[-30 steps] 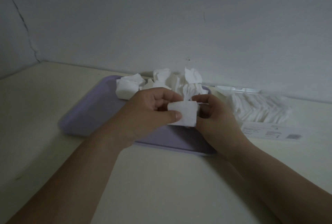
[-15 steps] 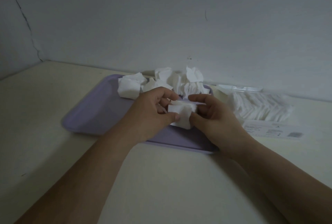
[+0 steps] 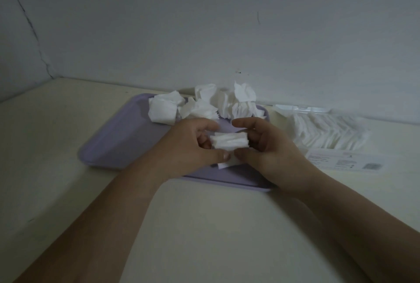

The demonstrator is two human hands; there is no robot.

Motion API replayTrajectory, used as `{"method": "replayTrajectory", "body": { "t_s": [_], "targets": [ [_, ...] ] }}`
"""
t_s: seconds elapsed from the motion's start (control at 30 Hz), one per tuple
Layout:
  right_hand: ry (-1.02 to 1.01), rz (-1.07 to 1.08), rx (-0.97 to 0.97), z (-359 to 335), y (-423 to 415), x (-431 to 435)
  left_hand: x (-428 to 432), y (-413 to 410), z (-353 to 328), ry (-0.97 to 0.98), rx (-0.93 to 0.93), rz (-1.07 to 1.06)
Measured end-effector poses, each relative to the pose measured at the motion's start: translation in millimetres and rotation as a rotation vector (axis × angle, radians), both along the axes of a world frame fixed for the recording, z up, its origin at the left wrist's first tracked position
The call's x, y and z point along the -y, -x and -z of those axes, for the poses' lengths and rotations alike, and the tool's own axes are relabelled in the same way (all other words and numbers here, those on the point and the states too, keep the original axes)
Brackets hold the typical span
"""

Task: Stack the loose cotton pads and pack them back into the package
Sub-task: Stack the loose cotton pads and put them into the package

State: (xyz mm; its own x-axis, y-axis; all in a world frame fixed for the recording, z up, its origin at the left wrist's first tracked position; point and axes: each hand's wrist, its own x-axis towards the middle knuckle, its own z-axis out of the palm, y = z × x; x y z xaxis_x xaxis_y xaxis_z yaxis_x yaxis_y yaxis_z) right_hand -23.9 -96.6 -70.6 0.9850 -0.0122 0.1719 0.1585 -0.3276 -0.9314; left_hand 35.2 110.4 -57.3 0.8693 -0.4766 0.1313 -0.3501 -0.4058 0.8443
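Observation:
A small stack of white cotton pads [image 3: 229, 143] is pinched between my left hand [image 3: 191, 148] and my right hand [image 3: 270, 153], both gripping its ends just above the near part of the lilac tray [image 3: 118, 144]. The stack lies flat, its edge facing me. One pad [image 3: 225, 164] pokes out below my thumbs. A heap of loose cotton pads [image 3: 204, 105] lies at the tray's far side. The clear package [image 3: 327, 132], partly filled with pads, lies on the table to the right of the tray, its printed label [image 3: 345, 161] toward me.
The cream table [image 3: 204, 226] meets a grey wall close behind the tray. A side wall with a crack stands at the far left. The package's clear lid [image 3: 302, 108] rests against the back wall.
The stack has been turned from upright, face toward me, to flat with its edge toward me. Both hands have lowered slightly over the tray.

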Motion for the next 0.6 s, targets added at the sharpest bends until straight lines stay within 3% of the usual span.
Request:
{"method": "replayTrajectory", "body": {
  "t_s": [0.27,0.6],
  "targets": [
    [0.283,0.084,-0.080,-4.3,-1.8,-4.5,3.7,0.0,2.9,-0.018,0.018,0.015],
    [0.285,-0.110,-0.174,-24.2,8.9,-10.6,17.3,6.2,8.2,0.011,0.024,0.024]
  ]
}}
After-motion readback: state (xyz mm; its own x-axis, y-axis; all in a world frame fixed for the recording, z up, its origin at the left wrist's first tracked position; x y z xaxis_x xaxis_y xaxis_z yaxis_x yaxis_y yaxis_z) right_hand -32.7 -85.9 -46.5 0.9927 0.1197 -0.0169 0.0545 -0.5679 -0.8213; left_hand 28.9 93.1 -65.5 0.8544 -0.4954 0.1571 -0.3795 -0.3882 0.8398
